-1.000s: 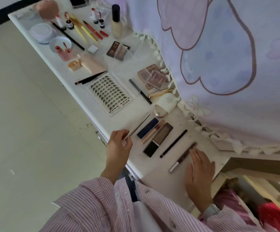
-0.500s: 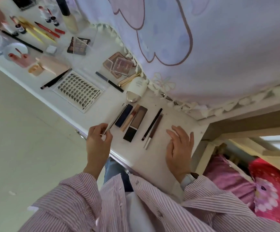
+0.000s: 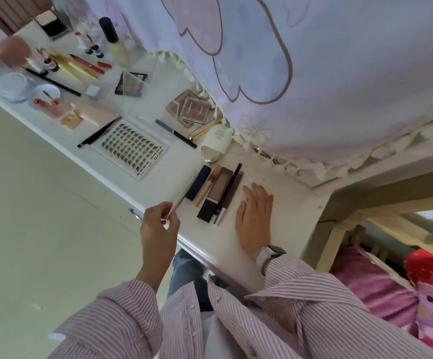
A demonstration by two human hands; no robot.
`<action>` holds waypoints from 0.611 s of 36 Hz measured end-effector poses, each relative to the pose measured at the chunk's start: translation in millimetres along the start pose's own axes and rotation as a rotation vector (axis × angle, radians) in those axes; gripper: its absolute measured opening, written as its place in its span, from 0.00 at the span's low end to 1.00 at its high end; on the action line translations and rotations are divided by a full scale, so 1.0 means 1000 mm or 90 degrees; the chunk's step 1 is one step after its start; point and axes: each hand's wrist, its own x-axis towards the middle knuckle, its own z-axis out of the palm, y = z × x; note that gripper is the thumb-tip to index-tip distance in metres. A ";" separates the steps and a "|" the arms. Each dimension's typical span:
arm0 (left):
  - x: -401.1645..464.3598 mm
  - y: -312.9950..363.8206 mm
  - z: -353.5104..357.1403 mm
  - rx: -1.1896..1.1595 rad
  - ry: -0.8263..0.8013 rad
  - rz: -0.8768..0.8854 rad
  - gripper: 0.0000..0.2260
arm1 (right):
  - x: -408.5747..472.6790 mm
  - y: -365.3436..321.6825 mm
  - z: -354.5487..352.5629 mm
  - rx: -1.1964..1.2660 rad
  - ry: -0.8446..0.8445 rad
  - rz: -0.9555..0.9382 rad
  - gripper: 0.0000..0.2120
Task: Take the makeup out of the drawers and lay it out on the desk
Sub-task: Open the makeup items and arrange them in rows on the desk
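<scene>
Makeup lies spread along the white desk (image 3: 282,200). My left hand (image 3: 158,226) pinches the near end of a thin clear-silver stick (image 3: 185,194) at the desk's front edge. Right of it lie a navy tube (image 3: 198,182), a beige lipstick (image 3: 206,186), a black-and-brown compact (image 3: 215,195), a black pencil (image 3: 232,183) and a brown pencil with a silver cap (image 3: 227,203), side by side. My right hand (image 3: 255,216) rests flat on the desk just right of the pencils, fingers straight.
Farther left are a lash tray (image 3: 130,149), a white and gold bottle (image 3: 216,143), pink palettes (image 3: 190,108), an eyeshadow palette (image 3: 131,84), a foundation bottle (image 3: 114,42), lipsticks and jars. A printed curtain (image 3: 313,73) hangs over the desk's back. A bed with pink bedding (image 3: 396,288) is at the right.
The two pencils now lie pushed tight against the compact. My right hand has slid left toward them and lies flat. My left hand still holds the thin stick.
</scene>
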 end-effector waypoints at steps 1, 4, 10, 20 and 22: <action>-0.001 0.001 0.000 -0.001 0.000 0.000 0.09 | 0.004 -0.004 0.003 0.003 -0.011 0.013 0.17; -0.001 0.003 -0.002 -0.011 0.002 -0.013 0.08 | 0.011 -0.016 0.007 0.026 -0.043 0.050 0.20; -0.002 0.008 -0.005 -0.064 0.011 -0.070 0.08 | 0.009 -0.033 -0.013 0.163 -0.063 0.082 0.21; -0.001 0.009 -0.016 -0.305 -0.042 -0.263 0.09 | -0.008 -0.032 -0.051 0.233 -0.138 0.138 0.23; -0.003 0.011 -0.017 -0.316 -0.053 -0.265 0.09 | -0.008 -0.039 -0.053 0.260 -0.111 0.119 0.20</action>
